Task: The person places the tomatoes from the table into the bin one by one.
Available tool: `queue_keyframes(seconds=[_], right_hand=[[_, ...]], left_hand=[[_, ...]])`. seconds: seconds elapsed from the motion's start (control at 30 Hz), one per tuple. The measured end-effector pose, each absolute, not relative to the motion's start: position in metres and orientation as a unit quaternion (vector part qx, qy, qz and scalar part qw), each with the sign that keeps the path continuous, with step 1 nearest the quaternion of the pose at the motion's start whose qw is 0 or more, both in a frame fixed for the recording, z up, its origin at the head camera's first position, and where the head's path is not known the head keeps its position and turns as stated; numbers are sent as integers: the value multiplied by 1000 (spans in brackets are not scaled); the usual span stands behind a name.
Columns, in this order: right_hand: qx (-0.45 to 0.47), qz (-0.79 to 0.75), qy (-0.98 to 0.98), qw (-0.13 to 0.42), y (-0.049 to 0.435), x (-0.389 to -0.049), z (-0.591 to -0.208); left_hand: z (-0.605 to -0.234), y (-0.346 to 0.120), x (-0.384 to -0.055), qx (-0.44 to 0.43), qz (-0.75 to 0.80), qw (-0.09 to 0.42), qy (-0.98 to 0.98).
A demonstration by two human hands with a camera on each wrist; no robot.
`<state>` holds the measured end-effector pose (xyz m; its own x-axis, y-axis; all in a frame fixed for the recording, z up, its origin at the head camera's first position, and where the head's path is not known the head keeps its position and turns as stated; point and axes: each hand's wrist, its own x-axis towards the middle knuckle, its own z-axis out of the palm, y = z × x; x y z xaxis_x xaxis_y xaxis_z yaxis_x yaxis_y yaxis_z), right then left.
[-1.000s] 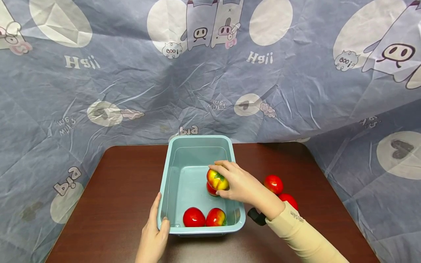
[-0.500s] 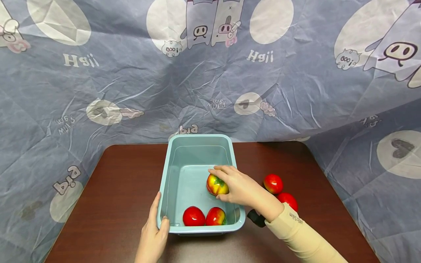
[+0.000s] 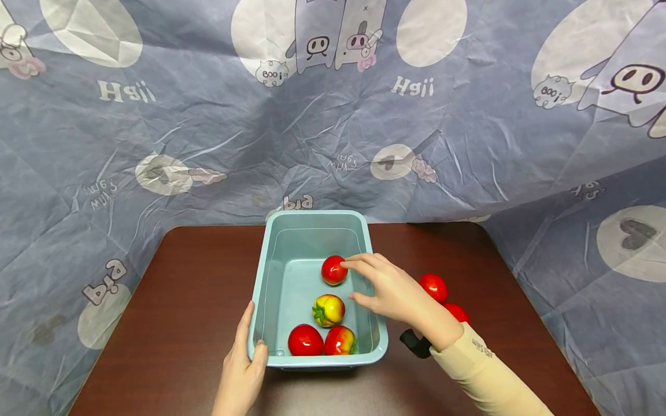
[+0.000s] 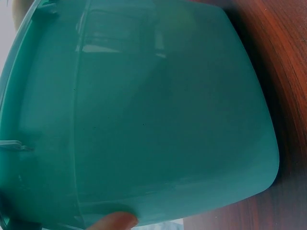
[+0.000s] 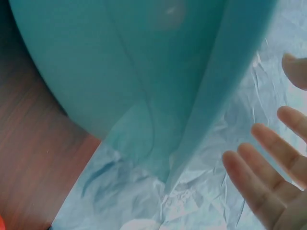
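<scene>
A pale blue-green plastic bin [image 3: 302, 362] stands on the table. At its near left corner my left hand [image 3: 241, 370] grips the rim, thumb over the edge and fingers along the outer wall. Over the bin's right side is my right hand [image 3: 387, 292], fingers spread and holding nothing. Inside, a yellow-and-red fruit [image 3: 329, 310] with a green leafy top lies in the middle. A red fruit [image 3: 333, 270] is beyond it, close to my right fingertips. Two more, a red fruit [image 3: 305, 340] and a red-yellow fruit [image 3: 340, 340], lie at the near end.
Right of the bin, two red fruits [image 3: 433, 287] lie on the dark brown table [image 3: 208, 271], partly behind my right forearm. A black wrist strap [image 3: 414, 343] shows below that wrist. A grey-blue printed cloth [image 3: 291, 138] hangs behind the table.
My right hand has lowered the yellow-and-red fruit into the bin and let go. It has drawn back right, fingers spread. The left hand keeps its grip on the rim.
</scene>
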<state>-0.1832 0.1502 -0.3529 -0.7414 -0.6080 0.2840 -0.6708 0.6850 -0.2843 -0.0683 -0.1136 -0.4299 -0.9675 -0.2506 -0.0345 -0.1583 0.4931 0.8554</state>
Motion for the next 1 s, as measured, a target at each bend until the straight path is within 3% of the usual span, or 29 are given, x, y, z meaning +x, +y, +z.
queue_keyframes(seconds=[0.2, 1.0], right_hand=[[326, 194, -919, 112, 167, -185, -353], [206, 156, -963, 76, 232, -181, -384]], left_hand=[[-429, -115, -68, 117, -490, 49, -862], [-430, -115, -68, 115, -492, 48, -862]])
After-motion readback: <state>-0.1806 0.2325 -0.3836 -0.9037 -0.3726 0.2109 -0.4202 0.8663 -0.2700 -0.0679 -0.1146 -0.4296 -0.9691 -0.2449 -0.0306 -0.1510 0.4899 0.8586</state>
